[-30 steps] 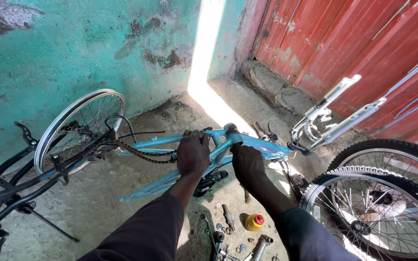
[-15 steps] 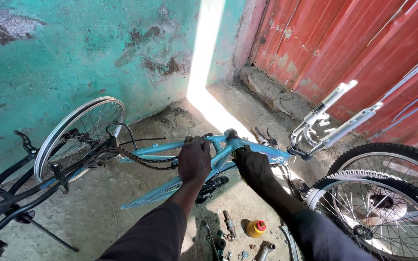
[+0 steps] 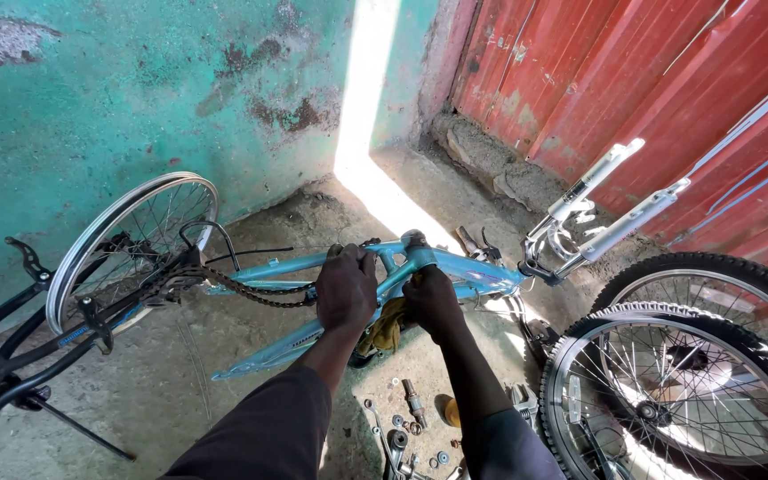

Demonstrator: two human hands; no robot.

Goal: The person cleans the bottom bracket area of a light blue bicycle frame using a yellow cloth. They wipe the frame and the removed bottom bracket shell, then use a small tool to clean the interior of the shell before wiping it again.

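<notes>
While the light-blue bicycle frame (image 3: 455,271) lies upturned: left hand (image 3: 346,289) and right hand (image 3: 433,302), both hands closed around its tubes.

We face a rough plastered wall painted turquoise (image 3: 135,98), its paint flaked away in dark brown patches. Beside it on the right stands a red corrugated metal door (image 3: 633,80). Through the gap between them a bright strip of sunlight (image 3: 375,169) falls onto the dusty grey concrete floor (image 3: 215,338). Crumbling stones (image 3: 491,164) line the door's foot.
</notes>
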